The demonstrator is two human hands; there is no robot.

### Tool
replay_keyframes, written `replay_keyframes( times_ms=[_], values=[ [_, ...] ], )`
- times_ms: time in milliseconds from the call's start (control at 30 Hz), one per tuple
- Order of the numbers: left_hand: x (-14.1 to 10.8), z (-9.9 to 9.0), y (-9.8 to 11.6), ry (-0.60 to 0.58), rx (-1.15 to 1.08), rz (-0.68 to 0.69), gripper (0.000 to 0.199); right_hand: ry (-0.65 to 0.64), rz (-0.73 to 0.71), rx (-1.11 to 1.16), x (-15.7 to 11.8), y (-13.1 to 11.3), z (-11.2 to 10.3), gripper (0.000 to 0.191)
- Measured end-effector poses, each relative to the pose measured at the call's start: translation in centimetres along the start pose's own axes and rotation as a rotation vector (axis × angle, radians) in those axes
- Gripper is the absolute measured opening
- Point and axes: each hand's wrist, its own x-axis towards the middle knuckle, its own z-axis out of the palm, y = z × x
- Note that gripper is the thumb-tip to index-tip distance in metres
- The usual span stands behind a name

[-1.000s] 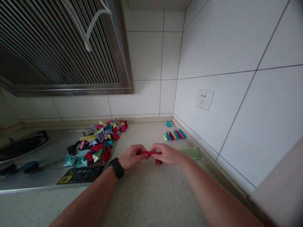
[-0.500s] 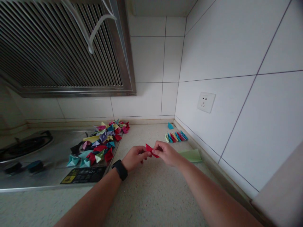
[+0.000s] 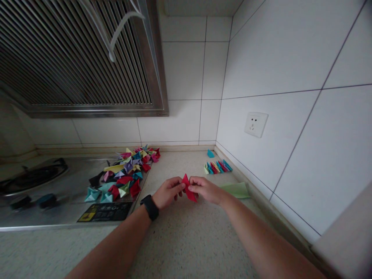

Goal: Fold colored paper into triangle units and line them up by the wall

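A red folded paper piece (image 3: 190, 193) is held above the speckled counter (image 3: 186, 240), its pointed ends up and down. My left hand (image 3: 170, 190), with a black watch on the wrist, pinches its left side. On the other side, the thumb and fingers of my right hand (image 3: 203, 189) grip it too. A pale green sheet of paper (image 3: 236, 190) lies behind my right wrist, partly hidden by it. Farther back stands a row of small coloured folded papers (image 3: 217, 167), with a single blue folded paper (image 3: 210, 154) behind it.
A heap of colourful folded papers (image 3: 124, 176) lies on the steel gas stove (image 3: 69, 186) at left, near a burner (image 3: 37, 176) and knobs. A range hood (image 3: 95, 112) hangs above. White tiled walls meet at the back right, with a socket (image 3: 256, 124).
The red paper has turned from lying slanted between my fingers to nearly upright, with more of it showing below. Both hands keep hold of it. The view has shifted slightly.
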Motion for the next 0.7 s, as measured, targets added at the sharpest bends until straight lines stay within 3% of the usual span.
replay_keyframes(
  times_ms=[200, 400, 700],
  values=[
    [-0.28, 0.49, 0.1, -0.069, 0.086, -0.016, 0.037, 0.087, -0.012, -0.025, 0.15, 0.54, 0.08, 0.025],
    [-0.21, 0.21, 0.08, -0.108, 0.027, -0.002, 0.037, 0.058, -0.021, 0.025, 0.28, 0.62, 0.47, 0.034],
    [-0.43, 0.31, 0.62, -0.145, -0.088, 0.03, 0.033, 0.011, 0.031, 0.275, 0.09, 0.44, 0.91, 0.029]
  ],
)
